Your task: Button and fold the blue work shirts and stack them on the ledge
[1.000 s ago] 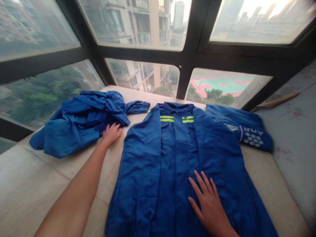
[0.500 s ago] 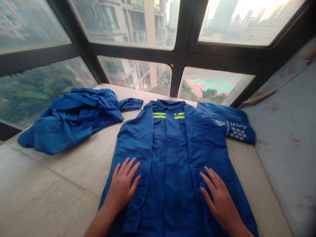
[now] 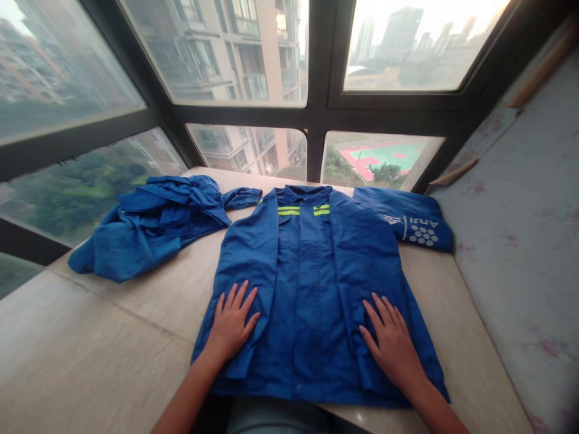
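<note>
A blue work jacket [image 3: 307, 289] with yellow-green stripes across the chest lies front up, its collar toward the window and its sleeves folded in over the front. My left hand [image 3: 233, 325] rests flat on the left sleeve, fingers spread. On the opposite sleeve lies my right hand [image 3: 389, 340], also with fingers apart. Neither hand grips the cloth. The jacket's hem shows near my body.
A crumpled blue garment [image 3: 149, 226] lies on the stone sill [image 3: 113, 337] at left. Behind the jacket's right shoulder is a folded blue garment [image 3: 420, 220] with white "Anji" print. Dark window frames [image 3: 316, 144] stand at the back, a floral-papered wall [image 3: 520, 271] at right.
The view has tilted up and shifted, so the jacket's whole hem now shows. Both hands stay spread on the sleeves, with little visible movement over the cloth.
</note>
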Available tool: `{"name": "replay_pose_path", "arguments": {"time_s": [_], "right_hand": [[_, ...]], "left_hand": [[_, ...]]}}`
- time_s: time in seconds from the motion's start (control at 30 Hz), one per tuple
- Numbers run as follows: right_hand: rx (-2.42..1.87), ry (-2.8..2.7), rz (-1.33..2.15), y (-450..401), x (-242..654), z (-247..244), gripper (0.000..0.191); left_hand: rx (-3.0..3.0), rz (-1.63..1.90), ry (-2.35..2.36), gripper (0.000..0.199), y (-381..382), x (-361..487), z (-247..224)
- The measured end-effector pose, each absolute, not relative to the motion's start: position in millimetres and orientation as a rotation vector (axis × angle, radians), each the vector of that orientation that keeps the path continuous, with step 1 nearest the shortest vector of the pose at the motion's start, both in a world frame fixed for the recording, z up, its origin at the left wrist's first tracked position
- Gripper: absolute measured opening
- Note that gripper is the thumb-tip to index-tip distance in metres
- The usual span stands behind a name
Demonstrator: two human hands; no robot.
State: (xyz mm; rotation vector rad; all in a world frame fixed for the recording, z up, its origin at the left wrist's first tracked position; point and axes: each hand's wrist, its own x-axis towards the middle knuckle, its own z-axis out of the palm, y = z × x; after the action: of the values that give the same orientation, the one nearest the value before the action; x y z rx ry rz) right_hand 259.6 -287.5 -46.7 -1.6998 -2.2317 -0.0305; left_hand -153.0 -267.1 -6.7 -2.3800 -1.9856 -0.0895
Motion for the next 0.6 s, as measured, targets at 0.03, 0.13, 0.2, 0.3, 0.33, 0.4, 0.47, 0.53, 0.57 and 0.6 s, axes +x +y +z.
{"name": "replay_pose_path", "arguments": {"time_s": [0.03, 0.13, 0.2, 0.3, 0.33, 0.4, 0.47, 0.53, 0.57, 0.6], "right_hand": [[-1.681, -2.224, -0.011, -290, 261, -46, 0.057], [-1.617, -2.155, 0.073, -297, 268, -41, 0.056], [-1.613, -2.073, 0.104, -299, 275, -37, 0.053], [-1.700, -1.927, 0.061, -298, 293, -32, 0.051], [-1.740, -1.881, 0.044, -298, 300, -32, 0.051], [-1.814, -1.803, 0.051, -300, 314, -31, 0.053], [-1.875, -1.724, 0.130, -306, 326, -30, 0.053], [-1.930, -1.642, 0.240, -314, 334, -27, 0.052], [-1.957, -1.610, 0.291, -319, 336, -26, 0.051], [-1.987, -1.591, 0.339, -323, 338, -25, 0.050]], "left_hand": [[-2.371, -0.093, -1.992, 0.053, -270, -152, -6], [-2.351, -0.177, -1.998, 0.047, -284, -141, -3], [-2.364, -0.289, -1.979, 0.044, -296, -125, 0], [-2.430, -0.468, -1.914, 0.042, -316, -89, 9], [-2.472, -0.522, -1.883, 0.042, -323, -73, 13], [-2.603, -0.614, -1.815, 0.042, -334, -38, 19], [-2.783, -0.705, -1.730, 0.042, -343, -1, 22], [-2.954, -0.788, -1.617, 0.038, -348, 36, 21], [-3.022, -0.809, -1.548, 0.035, -349, 53, 19], [-3.073, -0.809, -1.478, 0.033, -349, 70, 16]]}}
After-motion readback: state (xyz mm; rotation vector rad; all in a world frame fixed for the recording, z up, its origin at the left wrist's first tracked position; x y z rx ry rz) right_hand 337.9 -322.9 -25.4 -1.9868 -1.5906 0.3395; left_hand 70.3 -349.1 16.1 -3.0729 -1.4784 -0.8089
